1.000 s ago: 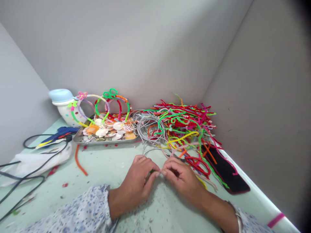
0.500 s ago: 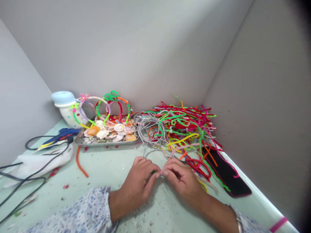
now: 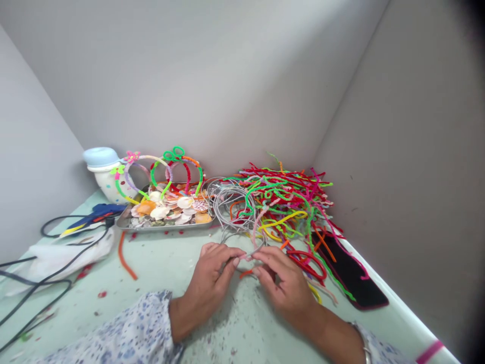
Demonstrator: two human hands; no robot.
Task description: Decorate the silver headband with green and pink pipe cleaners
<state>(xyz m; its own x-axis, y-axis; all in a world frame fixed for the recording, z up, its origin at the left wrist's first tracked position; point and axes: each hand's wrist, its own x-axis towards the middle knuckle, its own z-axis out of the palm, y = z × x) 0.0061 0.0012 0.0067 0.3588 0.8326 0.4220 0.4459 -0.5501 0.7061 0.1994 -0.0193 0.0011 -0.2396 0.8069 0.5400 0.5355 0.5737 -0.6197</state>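
Observation:
My left hand [image 3: 212,280] pinches a grey wire together with a pink pipe cleaner [image 3: 254,233] near the front middle of the table. From the pinch the pipe cleaner rises in a loose curve, and its far end leans over the coiled wire [image 3: 229,222]. My right hand [image 3: 286,283] is close by on the right. Its index fingertip touches the wire and pipe cleaner, while the thumb stands apart below. A short orange piece [image 3: 246,273] shows beside that thumb; whether they touch I cannot tell.
Behind the hands stands a metal tray [image 3: 166,228] of shells, with decorated headbands [image 3: 151,157] on it. A pipe cleaner heap [image 3: 288,187] spreads at the back right, partly over a black pad [image 3: 356,278]. Black cables [image 3: 56,275], pliers [image 3: 94,215] and a white bottle [image 3: 108,177] are left.
The pink pipe cleaner's free end has swung from the right to upright. My right thumb and index finger have parted from their pinch. The orange piece now shows between the hands.

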